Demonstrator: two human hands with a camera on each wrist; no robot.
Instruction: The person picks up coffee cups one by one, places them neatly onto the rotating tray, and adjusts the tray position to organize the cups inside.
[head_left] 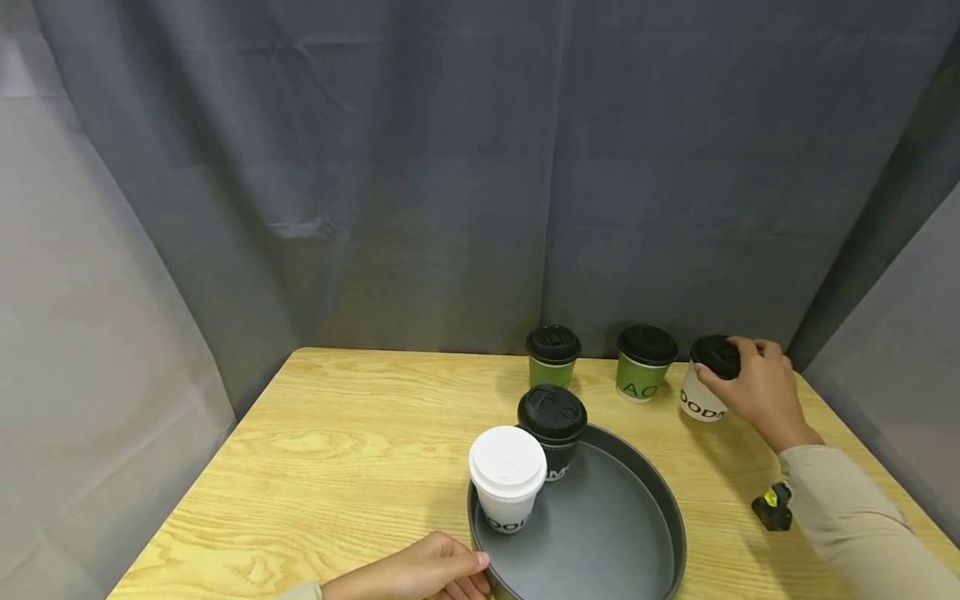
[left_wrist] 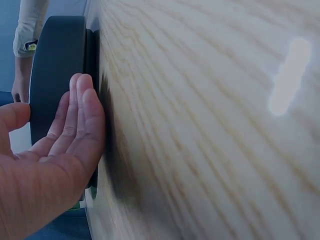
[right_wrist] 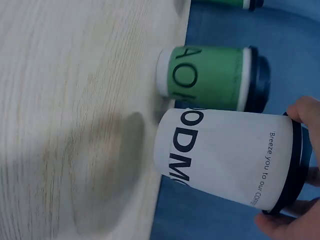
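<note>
My right hand grips the black lid of a white paper coffee cup at the table's far right. In the right wrist view the cup's shadow lies apart from its base. At the near edge, my left hand holds the rim of a round dark grey tray, thumb on top and fingers along the outer wall. Inside the tray, at its left, stand a white cup with a white lid and a black cup with a black lid.
Two green cups with black lids, one behind the tray and another left of the gripped cup, stand near the back edge. A small black-and-yellow object is by the right sleeve. Grey curtains surround the wooden table.
</note>
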